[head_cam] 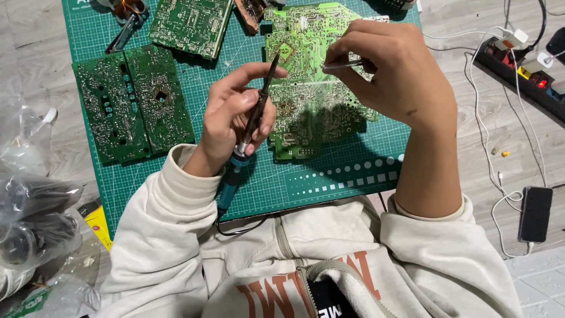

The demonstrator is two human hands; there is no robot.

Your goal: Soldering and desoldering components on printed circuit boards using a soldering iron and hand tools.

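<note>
My left hand (235, 115) grips a soldering iron (250, 126) with a teal handle, its tip pointing up at the bright green circuit board (306, 106) lying on the green cutting mat (353, 171). My right hand (391, 70) hovers over the same board and pinches thin metal tweezers (341, 66) whose tips point left toward the iron's tip. Both arms wear cream sweatshirt sleeves.
Two dark green circuit boards (132, 100) lie at the mat's left, another one (191, 23) at the top. Plastic bags (35, 218) sit at the far left. A power strip (524, 68) with white cables and a black phone (534, 213) are at the right.
</note>
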